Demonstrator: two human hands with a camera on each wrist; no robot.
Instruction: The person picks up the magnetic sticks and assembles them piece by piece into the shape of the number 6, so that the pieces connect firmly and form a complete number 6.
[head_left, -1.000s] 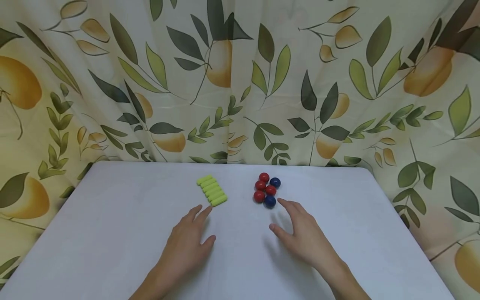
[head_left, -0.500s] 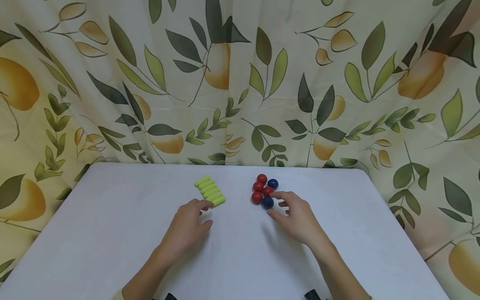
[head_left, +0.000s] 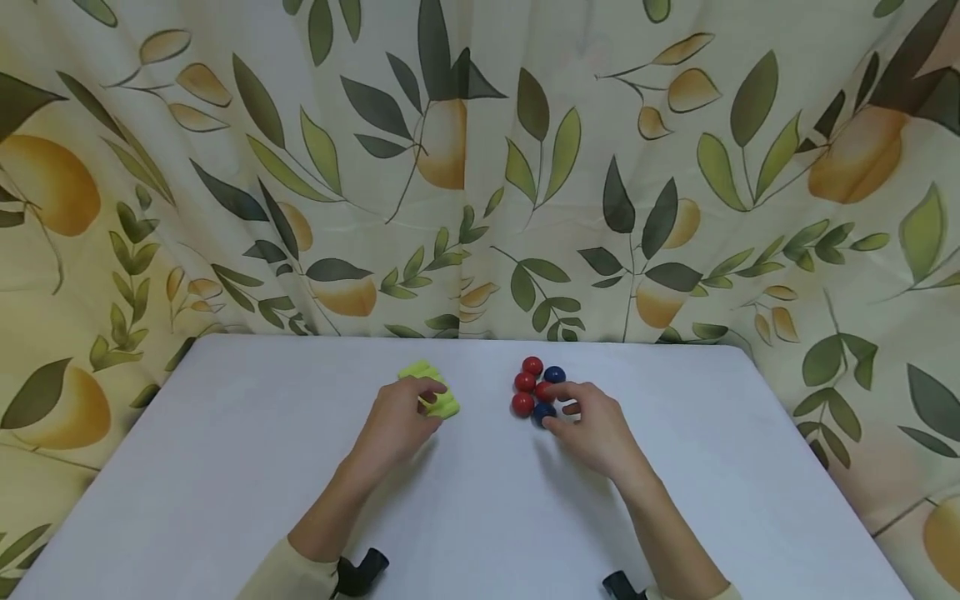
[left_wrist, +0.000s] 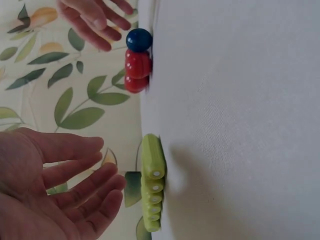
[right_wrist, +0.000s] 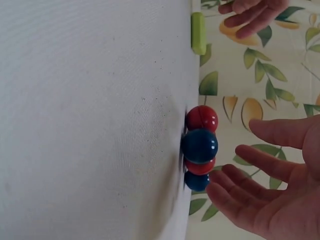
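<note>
The bare left hand [head_left: 399, 421] and right hand [head_left: 594, 427] emerge from a plain cream left sleeve [head_left: 288, 575] and matching right sleeve [head_left: 727, 592], with a stubby black left fitting [head_left: 360, 575] and right fitting [head_left: 621, 586] alongside.

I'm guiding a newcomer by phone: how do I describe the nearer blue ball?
On the white table, find the ball cluster by the right hand. The nearer blue ball sits at its near end; the only other blue one lies farther back.

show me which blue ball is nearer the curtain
The back blue ball, just right of the farthest red ball; the front blue ball lies nearer the head camera.
</note>
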